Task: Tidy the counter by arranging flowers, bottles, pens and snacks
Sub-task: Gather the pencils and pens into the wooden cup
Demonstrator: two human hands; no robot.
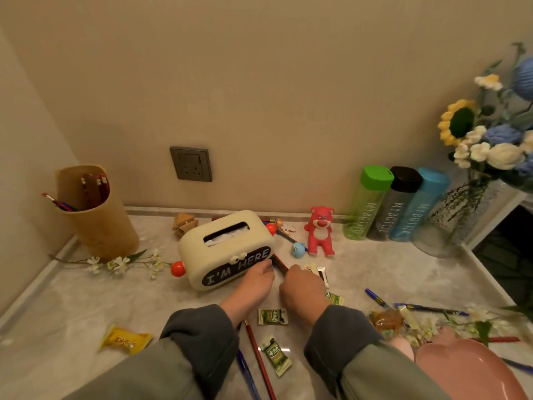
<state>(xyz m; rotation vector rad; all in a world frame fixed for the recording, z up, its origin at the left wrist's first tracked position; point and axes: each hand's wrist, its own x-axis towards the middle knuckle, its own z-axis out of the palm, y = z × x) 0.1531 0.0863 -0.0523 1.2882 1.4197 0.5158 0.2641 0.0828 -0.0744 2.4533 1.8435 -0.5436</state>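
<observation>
A red pen lies at the right front corner of the cream tissue box. My right hand pinches its near end. My left hand has curled fingers against the pen and the box; its hold is unclear. A tan pen holder with several pens stands back left, with a white flower sprig lying before it. Green, black and blue bottles stand by the glass vase of flowers. Green snack packets and a yellow snack lie near me.
A red bear toy, a small blue toy and a wooden puzzle sit by the wall. Loose blue pens, a red pencil, an orange snack and a flower sprig lie front right near a pink dish.
</observation>
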